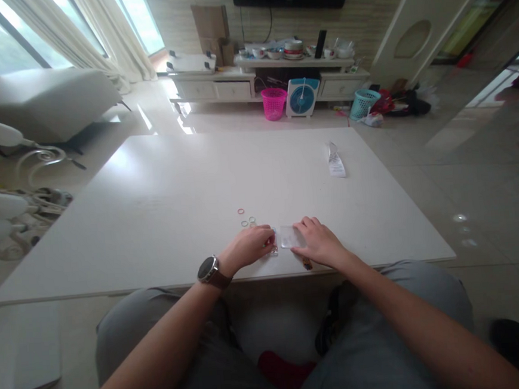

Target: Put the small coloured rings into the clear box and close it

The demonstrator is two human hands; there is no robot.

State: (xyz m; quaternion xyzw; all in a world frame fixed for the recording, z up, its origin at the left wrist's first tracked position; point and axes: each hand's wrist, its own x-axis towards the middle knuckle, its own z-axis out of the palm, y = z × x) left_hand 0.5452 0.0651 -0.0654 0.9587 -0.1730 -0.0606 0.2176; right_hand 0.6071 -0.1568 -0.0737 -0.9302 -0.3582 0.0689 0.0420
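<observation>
A small clear plastic packet [288, 237] is pressed flat near the table [160, 190] front edge by the right hand [318, 241], fingers together, while something tiny, unidentifiable, is pinched at its 9 o'clock side by the left hand [248, 247], with loose rubber bands [247, 219] at 11 o'clock.

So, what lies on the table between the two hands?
In the head view, a small clear plastic packet lies between the left hand and right hand.

white table [162, 214], pink basket [274, 103], red band [241, 211]
</observation>
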